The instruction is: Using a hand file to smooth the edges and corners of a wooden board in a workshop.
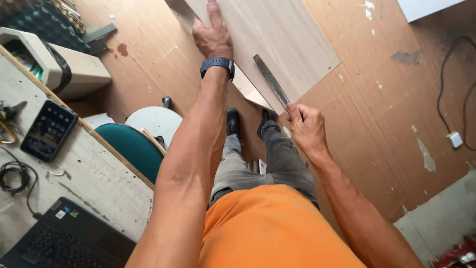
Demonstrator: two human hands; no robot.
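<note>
From the head camera, a worn white work table (94,178) stood at the left side. On it lay a black calculator with grey keys (48,130), a black laptop (59,238) and a coiled black cable (14,177). Beside the table were a round green stool seat (133,148) and a beige bin with a black bag inside (54,62). The floor was covered with brown cardboard sheets (377,129). A black cord with a small white plug box (455,139) lay far off at the right. Nothing stood between the hands and the board.

A big, flat, pale wooden board (282,39) lay on the floor in front of the person's black shoes (233,121). The left hand (213,37), with a dark blue watch on its wrist, lay flat and unclenched on the board's left part, pressing down. A long, thin grey metal ruler (271,80) lay slanted on the board near its lower edge. The right hand (306,128) was curled tight around the ruler's near end, just off the board's corner.
</note>
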